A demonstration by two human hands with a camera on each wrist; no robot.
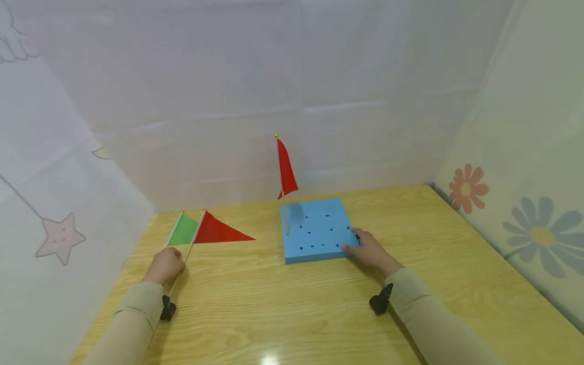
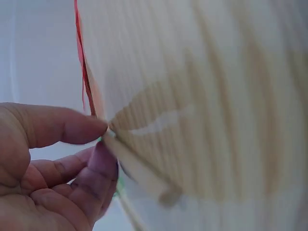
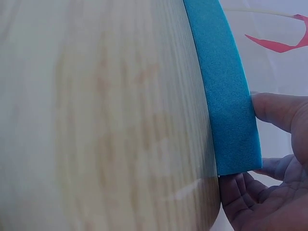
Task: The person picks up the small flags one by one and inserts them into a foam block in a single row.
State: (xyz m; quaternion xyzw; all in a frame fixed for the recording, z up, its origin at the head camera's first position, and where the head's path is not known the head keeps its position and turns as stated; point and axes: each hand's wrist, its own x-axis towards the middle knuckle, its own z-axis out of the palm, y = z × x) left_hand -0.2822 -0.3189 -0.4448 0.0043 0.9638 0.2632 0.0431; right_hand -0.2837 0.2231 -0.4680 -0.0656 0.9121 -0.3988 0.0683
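On the left, my left hand (image 1: 165, 264) pinches the thin wooden stick of a red pennant flag (image 1: 219, 230) between thumb and fingers. The stick's lower end (image 2: 166, 195) sticks out past the fingertips in the left wrist view. Just beyond that hand lies a green flag (image 1: 184, 230), its stick partly hidden by the hand. My right hand (image 1: 371, 251) grips the near right corner of a blue foam board (image 1: 319, 228), thumb on top and fingers against its side. Another red flag (image 1: 286, 170) stands upright in a hole near the board's left edge.
Several small holes dot the board's top. The light wooden table (image 1: 255, 304) ends at a pale cloth wall (image 1: 219, 126) behind. Side walls with printed flowers (image 1: 543, 235) and a star (image 1: 60, 237) border it right and left.
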